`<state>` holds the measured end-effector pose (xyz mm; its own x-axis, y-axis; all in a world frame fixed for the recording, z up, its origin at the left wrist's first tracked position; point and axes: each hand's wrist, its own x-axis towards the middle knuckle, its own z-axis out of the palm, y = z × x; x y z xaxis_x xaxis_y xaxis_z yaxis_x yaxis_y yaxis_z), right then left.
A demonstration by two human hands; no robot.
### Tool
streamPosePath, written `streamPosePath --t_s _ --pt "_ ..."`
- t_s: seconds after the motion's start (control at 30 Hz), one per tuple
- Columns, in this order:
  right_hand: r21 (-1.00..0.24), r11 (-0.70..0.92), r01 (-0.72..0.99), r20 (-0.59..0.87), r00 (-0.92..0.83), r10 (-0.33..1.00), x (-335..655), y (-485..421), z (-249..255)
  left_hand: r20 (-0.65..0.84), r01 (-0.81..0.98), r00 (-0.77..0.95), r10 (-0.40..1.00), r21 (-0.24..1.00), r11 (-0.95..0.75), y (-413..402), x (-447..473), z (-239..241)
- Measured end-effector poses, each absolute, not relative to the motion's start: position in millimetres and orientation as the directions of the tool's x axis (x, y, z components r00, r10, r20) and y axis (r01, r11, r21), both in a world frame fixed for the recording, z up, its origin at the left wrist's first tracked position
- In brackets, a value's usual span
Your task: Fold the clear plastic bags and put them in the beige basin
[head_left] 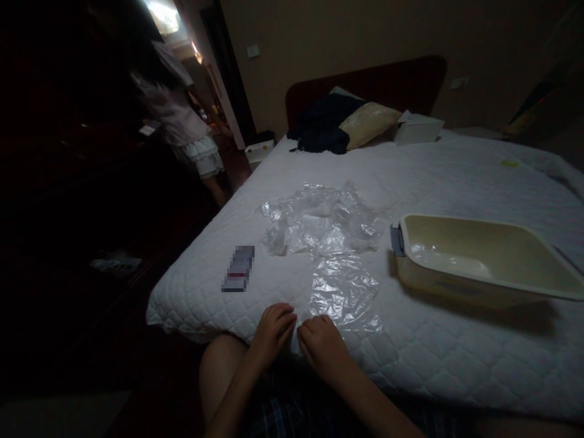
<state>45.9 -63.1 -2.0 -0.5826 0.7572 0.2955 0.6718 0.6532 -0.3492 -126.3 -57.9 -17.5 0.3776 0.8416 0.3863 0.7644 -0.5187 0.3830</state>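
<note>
My left hand [272, 328] and my right hand [322, 345] rest side by side on the near edge of a white quilted bed [456, 340], fingers curled and pressed down onto the cover. Both touch the near edge of a flat clear plastic bag [344, 295]. Whether the fingers pinch the plastic is unclear in the dim light. Farther back lies a crumpled heap of clear plastic bags [319, 222]. A small dark card-like object [238, 268] sits left of the hands.
A beige plastic basin [483, 258] with a grey handle stands on the bed at right, with a bit of plastic inside. Pillows and dark clothes [337, 125] lie by the headboard. Another person [177, 115] stands at the far left near a doorway.
</note>
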Motion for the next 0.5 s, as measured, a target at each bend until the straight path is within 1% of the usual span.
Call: streamPosePath --t_s 0.07,0.17,0.23,0.3,0.37,0.43,0.5 --pt "-0.489 0.612 0.622 0.313 -0.53 0.788 51.3 -61.8 10.5 0.387 0.767 0.359 0.849 0.397 -0.505 -59.2 -124.3 -16.8" --pt "-0.704 0.506 0.499 0.331 -0.4 0.855 60.0 -57.7 25.3 0.398 0.769 0.309 0.864 0.43 -0.473 -58.4 -117.8 -15.1" --pt "-0.807 0.419 0.418 0.308 -0.307 0.9 65.7 -53.5 29.0 0.405 0.752 0.273 0.872 0.476 -0.457 -55.0 -111.7 -13.2" --pt "-0.868 0.337 0.364 0.268 -0.229 0.936 71.7 -48.3 28.0 0.41 0.717 0.252 0.877 0.53 -0.454 -49.4 -105.2 -11.0" --pt "-0.904 0.263 0.337 0.222 -0.156 0.962 77.9 -43.1 24.7 0.411 0.667 0.259 0.874 0.578 -0.47 -42.7 -99.0 -9.0" --pt "-0.919 0.214 0.332 0.194 -0.093 0.977 84.2 -39.4 21.9 0.417 0.602 0.291 0.861 0.619 -0.504 -36.2 -93.6 -8.0" --pt "-0.914 0.197 0.355 0.184 -0.069 0.98 89.3 -38.9 21.0 0.432 0.532 0.308 0.848 0.661 -0.53 -31.0 -89.0 -8.5"
